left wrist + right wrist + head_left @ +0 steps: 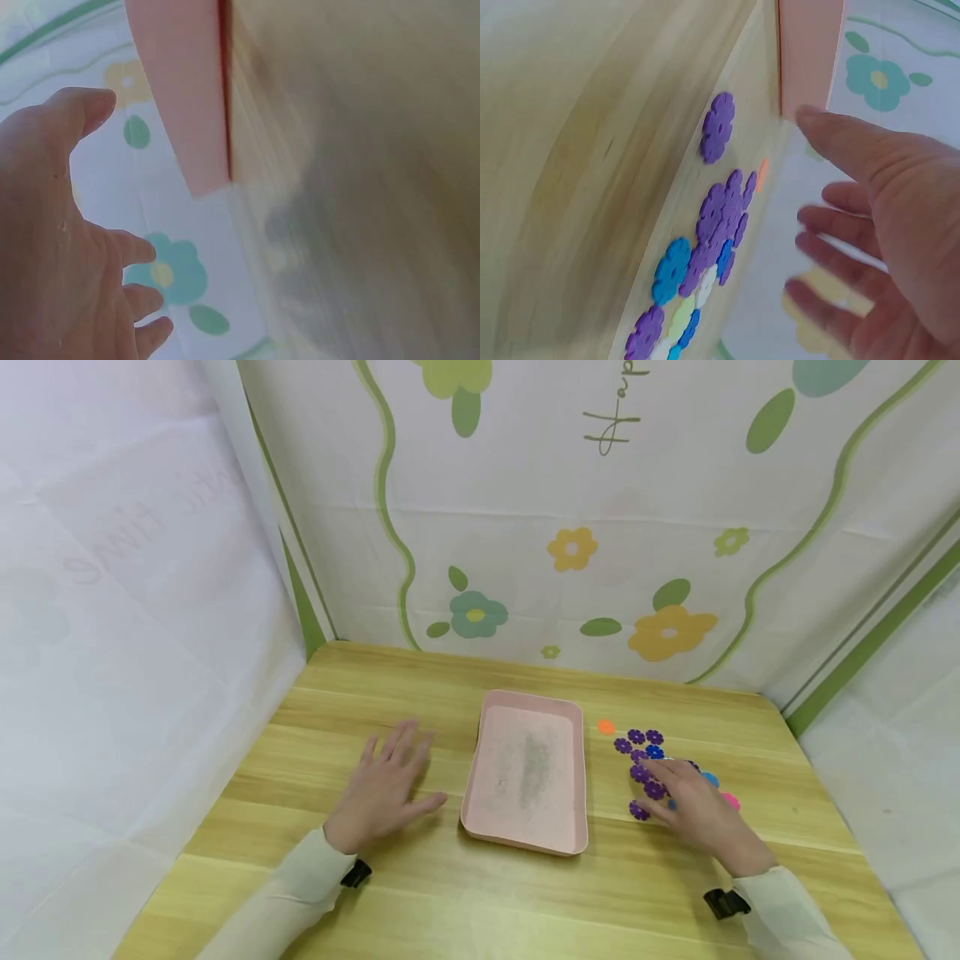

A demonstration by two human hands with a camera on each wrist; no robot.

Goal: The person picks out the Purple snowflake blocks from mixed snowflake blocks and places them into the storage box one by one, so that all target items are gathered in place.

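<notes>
My left hand (382, 793) hovers or rests near the table left of a pink tray (525, 843), fingers spread and holding nothing. In the left wrist view the same hand (67, 225) appears beside the tray's wall (184, 97). Over a cluster of flower-shaped plastic discs, my right hand (697, 810) has its fingers extended. In the right wrist view a gap shows between the right hand (900, 232) and the discs. Most are purple discs (718, 129); there is also a teal disc (671, 270), a pale yellow disc (681, 319) and an orange disc (606, 727).
The pink tray stands mid-table with a greyish smudge on its floor. A wooden table (300, 760) carries everything. White cloth (510, 560) printed with flowers hangs behind it, with more cloth on both sides. A pink disc (731, 802) lies beyond the right hand.
</notes>
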